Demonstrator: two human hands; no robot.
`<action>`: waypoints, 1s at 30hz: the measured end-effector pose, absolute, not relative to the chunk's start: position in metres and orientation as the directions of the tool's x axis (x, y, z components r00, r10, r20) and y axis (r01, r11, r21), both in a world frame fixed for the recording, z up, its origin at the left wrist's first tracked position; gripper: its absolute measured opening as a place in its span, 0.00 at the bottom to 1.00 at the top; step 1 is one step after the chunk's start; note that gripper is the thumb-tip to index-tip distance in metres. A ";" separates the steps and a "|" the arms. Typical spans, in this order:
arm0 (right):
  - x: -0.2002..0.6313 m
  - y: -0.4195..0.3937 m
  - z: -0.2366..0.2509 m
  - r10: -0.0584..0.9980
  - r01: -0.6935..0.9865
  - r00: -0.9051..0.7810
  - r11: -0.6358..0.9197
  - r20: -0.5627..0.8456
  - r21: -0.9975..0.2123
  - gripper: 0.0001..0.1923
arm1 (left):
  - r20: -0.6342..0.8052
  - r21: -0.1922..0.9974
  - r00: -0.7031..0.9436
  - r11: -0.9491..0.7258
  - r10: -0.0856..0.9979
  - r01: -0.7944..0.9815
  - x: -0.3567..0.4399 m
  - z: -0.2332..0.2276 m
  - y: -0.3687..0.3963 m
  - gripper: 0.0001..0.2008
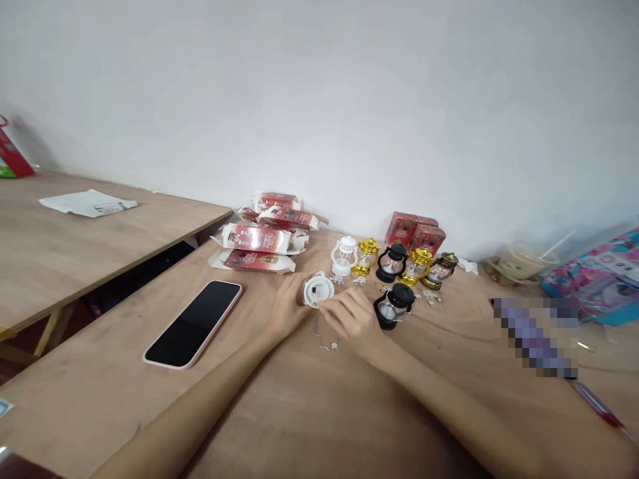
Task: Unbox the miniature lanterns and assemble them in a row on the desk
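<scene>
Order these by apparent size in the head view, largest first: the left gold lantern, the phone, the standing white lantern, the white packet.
1. Phone
2. White packet
3. Standing white lantern and left gold lantern: too alike to rank.

A plain, pale grey wall (319, 100) rises behind the wood-grained tabletop (319, 419) and fills the upper part of the view. Left of the tabletop stands a second wooden table (114, 236) – its back edge is also near the wall. Below the tabletop's left side, a light wooden leg (54, 326) slants over a dark, reddish floor (12, 374) – soft, even light covers the wall.
</scene>
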State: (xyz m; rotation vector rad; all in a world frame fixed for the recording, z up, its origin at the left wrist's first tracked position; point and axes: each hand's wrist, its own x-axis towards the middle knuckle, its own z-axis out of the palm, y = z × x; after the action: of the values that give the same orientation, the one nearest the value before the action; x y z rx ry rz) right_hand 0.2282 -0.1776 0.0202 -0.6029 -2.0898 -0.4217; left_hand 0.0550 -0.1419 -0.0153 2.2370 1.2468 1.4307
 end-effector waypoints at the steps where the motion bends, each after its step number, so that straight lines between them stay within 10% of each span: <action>1: 0.232 -0.174 0.022 0.291 0.599 -0.460 0.799 0.839 0.052 0.04 | 0.650 0.559 0.182 -0.627 0.738 0.543 0.055 -0.015 -0.142 0.21; 21: 0.244 -0.167 0.015 0.354 0.577 -0.435 0.815 0.828 -0.045 0.06 | 0.661 0.528 0.223 -0.656 0.716 0.539 0.056 -0.017 -0.141 0.22; 30: 0.275 -0.191 0.010 0.409 0.445 -0.797 0.895 0.444 -0.027 0.07 | 0.627 0.568 0.180 -0.604 0.757 0.559 0.055 -0.016 -0.141 0.22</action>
State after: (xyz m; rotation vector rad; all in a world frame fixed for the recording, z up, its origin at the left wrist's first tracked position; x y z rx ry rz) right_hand 0.2746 -0.1914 0.0101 -0.6216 -2.6120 -0.1089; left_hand 0.0550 -0.1407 -0.0162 2.2432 1.2749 1.3910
